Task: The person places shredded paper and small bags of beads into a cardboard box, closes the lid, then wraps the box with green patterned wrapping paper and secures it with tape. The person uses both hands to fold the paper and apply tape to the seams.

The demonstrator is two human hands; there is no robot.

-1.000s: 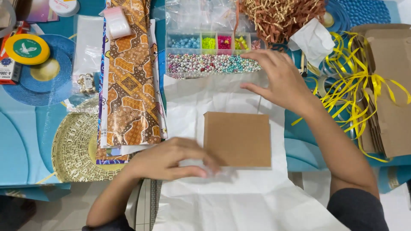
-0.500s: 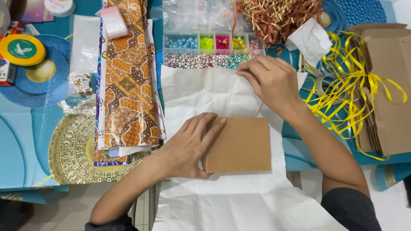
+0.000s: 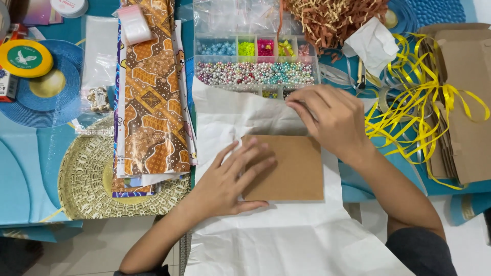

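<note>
A flat brown cardboard square lies on a sheet of white tissue paper. My left hand rests flat on the square's left part, fingers spread, pressing it down. My right hand is at the square's far edge, its fingertips pinching the far flap of the white paper, which is lifted and folded toward the cardboard. Just beyond the paper stands a clear compartment box of coloured beads.
Left of the paper lie a brown patterned wrapping roll, a woven golden mat and blue round mats. At the right sit yellow ribbon and brown cardboard boxes. Shredded brown paper is at the back.
My left hand slid from the near left edge onto the cardboard. My right hand came in from the far right and pulled the paper's far flap toward the cardboard.
</note>
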